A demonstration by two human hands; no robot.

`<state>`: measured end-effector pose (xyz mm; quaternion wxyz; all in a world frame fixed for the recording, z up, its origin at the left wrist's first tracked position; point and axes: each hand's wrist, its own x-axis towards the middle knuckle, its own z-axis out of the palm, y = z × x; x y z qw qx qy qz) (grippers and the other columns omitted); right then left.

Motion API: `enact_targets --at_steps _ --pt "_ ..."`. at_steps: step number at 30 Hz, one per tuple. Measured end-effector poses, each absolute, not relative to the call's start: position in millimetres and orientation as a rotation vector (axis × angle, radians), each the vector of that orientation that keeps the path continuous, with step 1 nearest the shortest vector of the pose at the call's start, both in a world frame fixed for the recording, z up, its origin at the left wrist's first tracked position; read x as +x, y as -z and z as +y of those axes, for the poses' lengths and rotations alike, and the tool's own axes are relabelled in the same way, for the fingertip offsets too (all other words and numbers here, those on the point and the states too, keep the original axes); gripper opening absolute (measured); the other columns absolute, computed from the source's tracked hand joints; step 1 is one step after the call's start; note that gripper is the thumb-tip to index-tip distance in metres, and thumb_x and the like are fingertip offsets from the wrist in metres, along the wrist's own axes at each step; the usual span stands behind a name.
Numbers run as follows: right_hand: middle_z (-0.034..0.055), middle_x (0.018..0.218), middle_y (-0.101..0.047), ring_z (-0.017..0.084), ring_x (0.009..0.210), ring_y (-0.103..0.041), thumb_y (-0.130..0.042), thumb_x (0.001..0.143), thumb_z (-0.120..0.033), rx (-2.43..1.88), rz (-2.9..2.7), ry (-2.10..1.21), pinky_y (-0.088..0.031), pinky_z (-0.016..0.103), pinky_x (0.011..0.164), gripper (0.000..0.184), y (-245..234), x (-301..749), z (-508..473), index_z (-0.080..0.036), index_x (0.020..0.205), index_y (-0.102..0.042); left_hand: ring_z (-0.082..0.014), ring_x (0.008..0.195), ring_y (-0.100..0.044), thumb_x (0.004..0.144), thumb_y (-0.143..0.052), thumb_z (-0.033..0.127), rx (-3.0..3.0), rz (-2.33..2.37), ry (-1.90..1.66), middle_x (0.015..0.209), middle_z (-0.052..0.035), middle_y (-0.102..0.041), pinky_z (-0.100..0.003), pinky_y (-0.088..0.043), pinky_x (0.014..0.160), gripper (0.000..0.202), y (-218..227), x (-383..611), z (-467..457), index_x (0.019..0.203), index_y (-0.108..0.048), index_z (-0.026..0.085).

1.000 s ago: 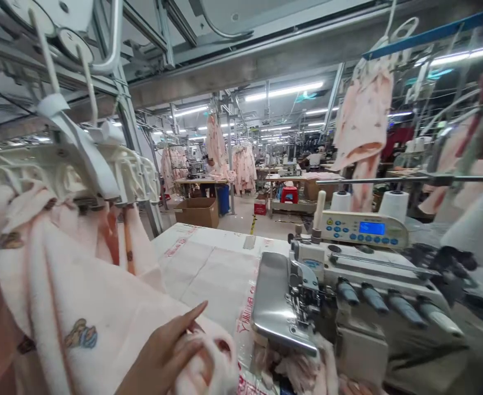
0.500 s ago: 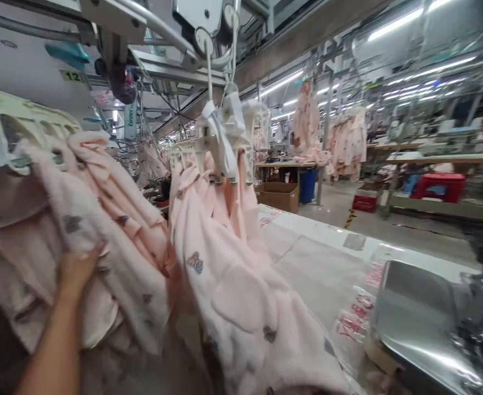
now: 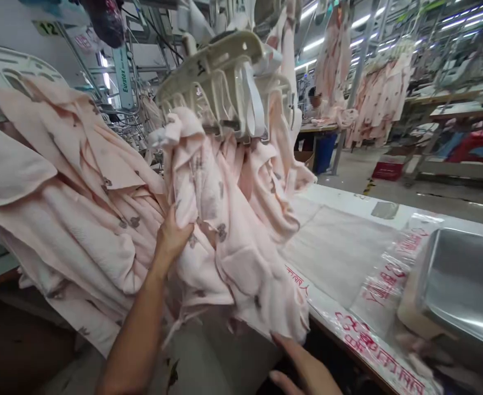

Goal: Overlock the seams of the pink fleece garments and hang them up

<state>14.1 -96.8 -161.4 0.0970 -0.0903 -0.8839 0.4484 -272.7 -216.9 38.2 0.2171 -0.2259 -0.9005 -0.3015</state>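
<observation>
- Cool white light comes from ceiling tubes [image 3: 313, 44] in the background.
- The white counter [image 3: 340, 198] is brightly lit, and plastic film [image 3: 383, 291] on it glints.
- Glare streaks the shiny metal plate [image 3: 467, 274] at right.
- Deep shadow fills the lower left, beneath the pink garments [image 3: 241, 263].
- The right hand [image 3: 307, 370] looks slightly blurred.
- Wide-angle stretching shows towards the edges; the far background is soft, one small patch pixelated.
</observation>
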Motion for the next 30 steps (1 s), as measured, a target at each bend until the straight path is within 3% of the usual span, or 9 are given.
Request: enact_targets --at_steps 3,6,10,14,17,19,21,24,30 --pt "0.0144 0.142 -0.042 0.03 0.131 -0.038 -0.065 0.067 -0.018 -0.465 -2.491 -1.488 -0.033 0.043 0.107 0.076 180.1 -32.4 -126.8 -0.016 0.138 -0.04 -0.0305 0.105 -0.059 0.069 -0.06 0.03 -0.748 -2.499 0.897 0.112 -0.0084 -0.063 -0.042 -0.047 0.091 0.058 -53.8 -255.3 -225.5 0.125 -0.047 0.021" --pt "0.0166 0.146 -0.034 0.032 0.135 -0.03 -0.062 0.067 -0.016 -0.559 -2.272 -1.494 -0.029 0.048 0.108 0.078 191.3 -65.5 -148.5 -0.014 0.14 -0.035 -0.0268 0.111 -0.056 0.069 -0.062 0.031 -0.881 -2.375 1.16 0.121 -0.0071 -0.059 -0.039 -0.044 0.097 0.06 -63.9 -247.3 -239.7 0.125 -0.047 0.02" --pt "0.0109 0.118 -0.062 0.027 0.113 -0.055 -0.048 0.076 -0.013 -0.343 -2.135 -1.477 -0.043 0.042 0.096 0.043 167.9 -69.7 -148.2 -0.019 0.116 -0.061 -0.0286 0.122 -0.048 0.075 -0.059 0.041 -0.919 -2.339 1.272 0.131 -0.0112 -0.051 -0.043 -0.037 0.103 0.066 -66.0 -239.7 -244.3 0.133 -0.038 0.018" --pt "0.0049 0.093 -0.07 0.02 0.087 -0.064 -0.04 0.082 -0.015 -0.183 -2.091 -1.44 -0.049 0.028 0.079 0.032 93.5 -14.1 -107.3 -0.021 0.098 -0.067 -0.0336 0.139 -0.015 0.065 -0.07 0.048 -1.206 -2.162 0.797 0.152 -0.0142 -0.014 -0.049 -0.017 0.113 0.102 -52.9 -181.7 -212.8 0.145 -0.014 0.02" --pt "0.002 0.08 -0.069 0.017 0.068 -0.062 -0.049 0.079 -0.019 -0.28 -1.956 -1.33 -0.049 0.022 0.062 0.022 36.4 45.6 -66.5 -0.022 0.089 -0.068 -0.0254 0.116 -0.053 0.075 -0.063 0.038 -2.288 -2.047 0.678 0.131 -0.0084 -0.052 -0.034 -0.047 0.091 0.072 -50.0 -119.3 -170.1 0.139 -0.031 0.028" --pt "0.0042 0.102 -0.067 0.019 0.087 -0.063 -0.058 0.076 -0.022 -0.453 -1.807 -1.309 -0.05 0.024 0.073 0.04 19.5 77.2 -46.5 -0.025 0.116 -0.057 -0.0197 0.094 -0.064 0.078 -0.059 0.027 -2.581 -1.987 0.723 0.107 -0.0013 -0.066 -0.027 -0.05 0.077 0.048 -61.1 -90.9 -139.4 0.125 -0.049 0.029" --pt "0.0065 0.125 -0.056 0.023 0.111 -0.055 -0.065 0.072 -0.023 -0.512 -1.904 -1.285 -0.046 0.03 0.089 0.066 25.2 96.5 -37.2 -0.027 0.133 -0.041 -0.0177 0.09 -0.064 0.078 -0.056 0.02 -2.48 -1.951 0.983 0.099 0.0014 -0.067 -0.024 -0.048 0.077 0.033 -79.5 -79.4 -110.4 0.11 -0.058 0.025" --pt "0.0061 0.12 -0.06 0.024 0.112 -0.054 -0.058 0.072 -0.015 -0.548 -2.221 -1.277 -0.042 0.034 0.095 0.051 60.5 106.4 -41.7 -0.025 0.122 -0.054 -0.0173 0.086 -0.062 0.079 -0.054 0.023 -2.238 -1.892 1.283 0.094 0.0015 -0.066 -0.024 -0.048 0.075 0.02 -102.7 -84.6 -76.9 0.099 -0.059 0.02" --pt "0.007 0.1 -0.065 0.021 0.085 -0.062 -0.041 0.079 -0.009 -0.986 -2.234 -1.054 -0.047 0.031 0.075 0.034 98.0 136.7 -55.4 -0.02 0.11 -0.051 -0.0269 0.086 -0.059 0.075 -0.05 0.031 -1.993 -2.018 0.521 0.088 -0.0054 -0.064 -0.037 -0.046 0.077 0.018 -92.5 -126.1 -40.9 0.081 -0.063 0.02"
